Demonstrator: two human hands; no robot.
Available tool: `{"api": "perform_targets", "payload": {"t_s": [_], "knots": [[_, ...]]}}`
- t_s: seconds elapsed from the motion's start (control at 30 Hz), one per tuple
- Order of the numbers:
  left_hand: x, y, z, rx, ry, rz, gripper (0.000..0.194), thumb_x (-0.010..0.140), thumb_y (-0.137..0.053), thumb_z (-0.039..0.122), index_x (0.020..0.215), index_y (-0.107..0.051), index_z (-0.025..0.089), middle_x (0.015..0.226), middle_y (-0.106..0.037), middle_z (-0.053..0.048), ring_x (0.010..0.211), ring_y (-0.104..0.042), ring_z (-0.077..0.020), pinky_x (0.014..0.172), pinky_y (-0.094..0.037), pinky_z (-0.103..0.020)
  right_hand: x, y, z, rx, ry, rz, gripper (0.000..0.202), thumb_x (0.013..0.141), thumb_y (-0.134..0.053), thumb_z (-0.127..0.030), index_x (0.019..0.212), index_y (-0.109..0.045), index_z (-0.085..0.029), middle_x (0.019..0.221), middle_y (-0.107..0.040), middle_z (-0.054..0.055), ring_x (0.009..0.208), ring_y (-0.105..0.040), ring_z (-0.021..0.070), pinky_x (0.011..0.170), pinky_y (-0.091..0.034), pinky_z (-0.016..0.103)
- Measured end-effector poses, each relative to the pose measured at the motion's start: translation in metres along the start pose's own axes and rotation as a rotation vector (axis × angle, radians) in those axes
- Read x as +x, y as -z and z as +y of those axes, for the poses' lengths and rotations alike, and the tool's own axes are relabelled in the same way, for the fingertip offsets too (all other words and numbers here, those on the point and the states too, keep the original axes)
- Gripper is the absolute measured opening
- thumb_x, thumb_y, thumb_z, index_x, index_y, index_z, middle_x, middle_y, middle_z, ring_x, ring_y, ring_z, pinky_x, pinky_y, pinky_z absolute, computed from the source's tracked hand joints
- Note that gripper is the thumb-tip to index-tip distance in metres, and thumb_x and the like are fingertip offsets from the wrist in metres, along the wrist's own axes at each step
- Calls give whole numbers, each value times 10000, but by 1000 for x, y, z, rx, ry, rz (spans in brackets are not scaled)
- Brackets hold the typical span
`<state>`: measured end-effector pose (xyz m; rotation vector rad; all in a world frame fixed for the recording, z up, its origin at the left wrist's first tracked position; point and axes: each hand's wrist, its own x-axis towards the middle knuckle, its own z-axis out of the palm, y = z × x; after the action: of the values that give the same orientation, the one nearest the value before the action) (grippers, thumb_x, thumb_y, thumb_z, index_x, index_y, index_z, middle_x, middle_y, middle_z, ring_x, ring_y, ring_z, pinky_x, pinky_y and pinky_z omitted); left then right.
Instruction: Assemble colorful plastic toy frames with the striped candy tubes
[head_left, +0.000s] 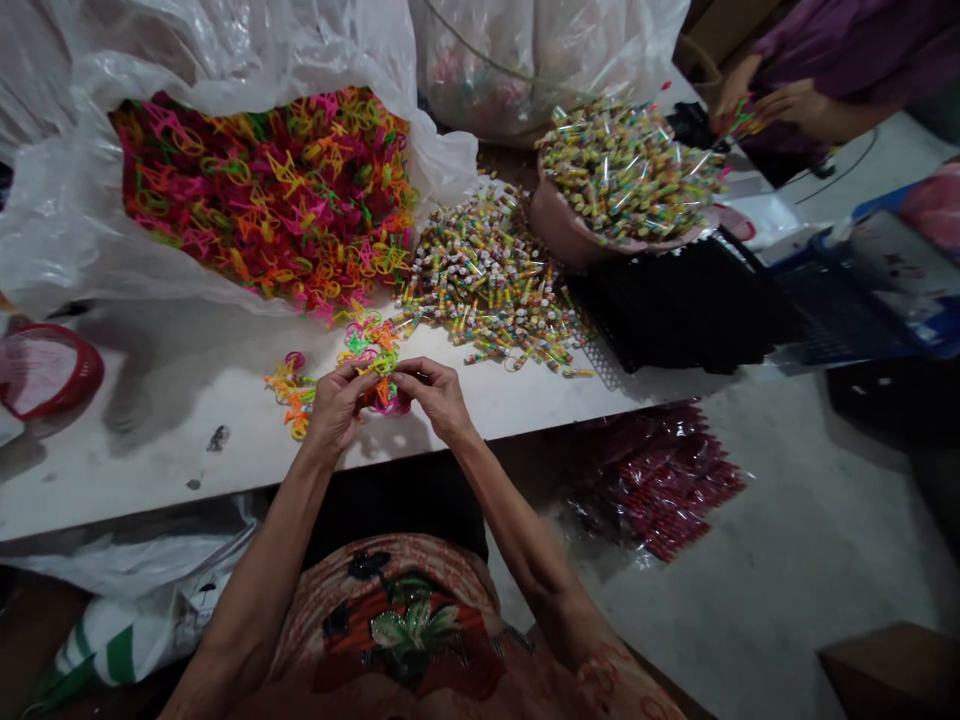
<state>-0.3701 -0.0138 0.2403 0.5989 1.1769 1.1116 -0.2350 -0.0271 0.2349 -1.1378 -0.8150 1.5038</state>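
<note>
Far to the left of your fingers, a red-rimmed basket [91, 372] stands on the white table [161, 400]. Beyond your fingers and to their left, a big clear plastic bag [56, 225] lies open around a heap of pink, orange, yellow and green plastic pieces [262, 200]. A small cluster of orange and yellow pieces [298, 395] sits just left of your left hand [335, 408]. That hand's thumb and forefinger are closed on a yellow-green piece [384, 362], which is between your two hands, above the near part of the table; more bright pieces [367, 335] lie under and just past your fingertips. Your right hand [444, 402] pinches the same piece from the other side, its thumb and forefinger together. Past your right fingers spreads a pile of small wrapped tubes [487, 275], and farther right a pink bowl [559, 225] is heaped with similar tubes [622, 170]. Right of your fingers lie a black stack [690, 300] and, beyond it, a blue basket [821, 300]. At the far upper right, another person's hands [787, 105] hold some colourful pieces [742, 120].
</note>
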Motion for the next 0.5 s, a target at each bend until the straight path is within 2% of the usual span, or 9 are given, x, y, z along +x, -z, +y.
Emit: {"api": "perform_targets", "payload": {"t_s": [0.2, 0.5], "knots": [[0, 0, -4, 29, -104, -11, 300, 528, -830, 299, 752, -697, 150, 637, -667, 10, 515, -565, -86, 486, -455, -194, -1, -1, 3, 77, -16, 65, 300, 594, -812, -387, 746, -687, -161, 579, -624, -40, 498, -517, 73, 497, -417, 211], [1, 8, -8, 74, -108, -28, 261, 562, -794, 261, 787, -724, 149, 657, -676, -5, 528, -557, -84, 494, -458, -198, 2, 8, 6, 21, -18, 9, 285, 601, -811, -403, 736, -737, -163, 622, -675, -10, 509, -532, 74, 507, -433, 216]]}}
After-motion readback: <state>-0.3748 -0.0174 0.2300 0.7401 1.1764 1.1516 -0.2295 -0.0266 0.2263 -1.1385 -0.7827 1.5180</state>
